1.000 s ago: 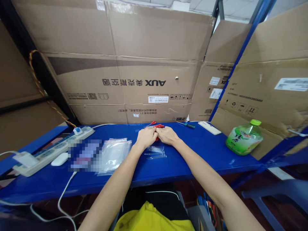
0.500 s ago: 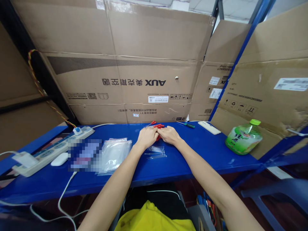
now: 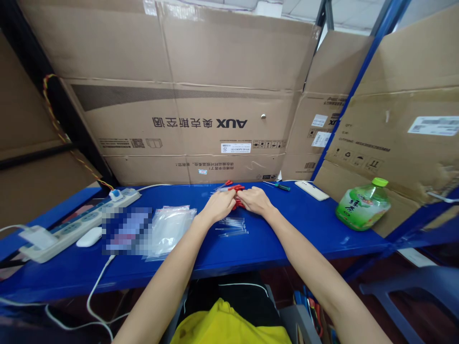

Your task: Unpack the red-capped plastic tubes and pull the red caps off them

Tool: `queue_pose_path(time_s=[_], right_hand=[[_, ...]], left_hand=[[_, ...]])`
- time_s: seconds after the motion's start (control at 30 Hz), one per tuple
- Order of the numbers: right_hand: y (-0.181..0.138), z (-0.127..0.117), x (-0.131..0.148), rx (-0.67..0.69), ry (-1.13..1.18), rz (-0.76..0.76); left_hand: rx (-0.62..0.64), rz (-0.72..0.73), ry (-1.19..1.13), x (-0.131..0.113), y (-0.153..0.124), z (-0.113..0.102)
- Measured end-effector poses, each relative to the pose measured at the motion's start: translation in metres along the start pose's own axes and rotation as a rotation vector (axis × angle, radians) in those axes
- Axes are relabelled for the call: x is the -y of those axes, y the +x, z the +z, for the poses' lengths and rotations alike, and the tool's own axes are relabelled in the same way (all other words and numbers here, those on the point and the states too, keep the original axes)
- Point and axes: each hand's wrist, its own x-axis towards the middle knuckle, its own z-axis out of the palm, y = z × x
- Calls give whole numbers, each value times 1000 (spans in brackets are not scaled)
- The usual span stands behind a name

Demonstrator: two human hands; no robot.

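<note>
Head view: a person's two bare hands are meeting over the far middle part of a blue table point(image 3: 258, 253). The left hand point(image 3: 220, 204) is curling, its fingers mostly closed and bending toward the right; the right hand point(image 3: 256, 199) is curling likewise, its fingers pointing left and almost meeting the other hand. Both are sitting right at a cluster of small red pieces point(image 3: 239, 204), which is showing between the hands and just beyond them. The knuckles are hiding the fingertips, so I cannot tell what, if anything, either hand is gripping.

On the near side of the hands, a group of thin clear rods point(image 3: 233, 222) is lying on the table, pointing roughly left to right. To the left, flat clear plastic bags point(image 3: 172, 234) are lying in a stack, with a pixelated object point(image 3: 129, 229) sitting beside them. Farther left, a white rounded case point(image 3: 89, 237) is resting near a power strip point(image 3: 82, 222).

To the far right of the hands, a green-handled screwdriver point(image 3: 283, 187) is lying near a white slab-shaped device point(image 3: 311, 190). A green tea bottle point(image 3: 364, 205) is standing toward the right end, and printed cardboard point(image 3: 201, 119) is walling the far side.
</note>
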Motion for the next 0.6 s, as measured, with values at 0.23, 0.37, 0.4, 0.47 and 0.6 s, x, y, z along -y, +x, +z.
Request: queue_pose_path(time_s=[0.23, 0.37, 0.4, 0.47, 0.6], right_hand=[[-6, -5, -6, 13, -32, -18], [-7, -7, -8, -4, -58, -12], [-7, -7, -8, -12, -58, -11], [-7, -7, -8, -29, -51, -2], [-6, -7, -8, -76, -38, 24]], left_hand=[[31, 59, -60, -1, -2, 2], [-36, 91, -163, 1, -1, 5], [-52, 99, -204, 3, 0, 6], [-81, 94, -323, 6, 0, 9], [-122, 13, -686, 6, 3, 12]])
